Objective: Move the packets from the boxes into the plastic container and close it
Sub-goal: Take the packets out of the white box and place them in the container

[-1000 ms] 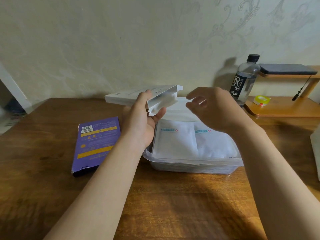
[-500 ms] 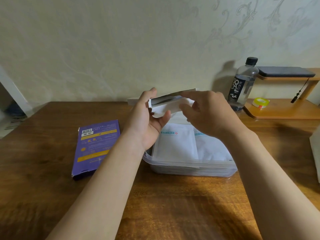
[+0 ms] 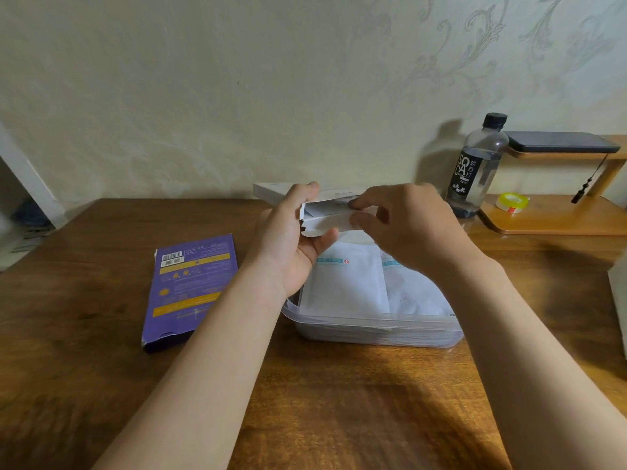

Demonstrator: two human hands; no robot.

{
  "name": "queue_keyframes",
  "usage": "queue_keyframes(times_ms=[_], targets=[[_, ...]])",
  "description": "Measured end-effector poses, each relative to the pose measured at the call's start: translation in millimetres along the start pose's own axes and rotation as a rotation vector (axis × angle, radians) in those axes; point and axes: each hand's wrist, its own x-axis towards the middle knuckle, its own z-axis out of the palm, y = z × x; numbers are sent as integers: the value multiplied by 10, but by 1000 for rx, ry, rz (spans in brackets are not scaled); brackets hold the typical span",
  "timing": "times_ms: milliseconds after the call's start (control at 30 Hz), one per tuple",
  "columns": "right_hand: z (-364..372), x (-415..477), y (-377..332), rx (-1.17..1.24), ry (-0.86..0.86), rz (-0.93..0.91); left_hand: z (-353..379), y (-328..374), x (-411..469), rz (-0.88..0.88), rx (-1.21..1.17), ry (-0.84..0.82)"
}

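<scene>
L hand [image 3: 288,244] grips white box [image 3: 271,191], R hand [image 3: 407,228] pinches packet [image 3: 330,208] at its mouth (above plastic container [image 3: 373,322]).

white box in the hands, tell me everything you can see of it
The white box is flat and looks like thin cardboard. It is held off the table, roughly level, above the far end of the plastic container. The left hand grips it. Its end toward the right hand is open, flaps loose, and that hand pinches at the opening; flap or packet, I cannot tell.
</scene>
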Motion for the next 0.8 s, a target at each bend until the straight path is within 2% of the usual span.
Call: queue_keyframes(times_ms=[133, 267, 367, 500, 700, 800], targets=[[3, 5, 52, 86, 185, -137, -9, 3, -2, 11, -15, 29], [-40, -2, 48, 368, 292, -174, -33, 16, 39, 15, -61, 65], [-77, 40, 85, 514, 491, -155, -43, 22, 70, 19, -71, 70], [-176, 82, 184, 655, 708, -7, -44, 13, 71, 26, -69, 65], [-294, 96, 371, 691, 759, 178, -48, -2, 59, 44, -86, 61], [-304, 99, 474, 669, 626, 269, -61, -26, 92, 65, -91, 105]])
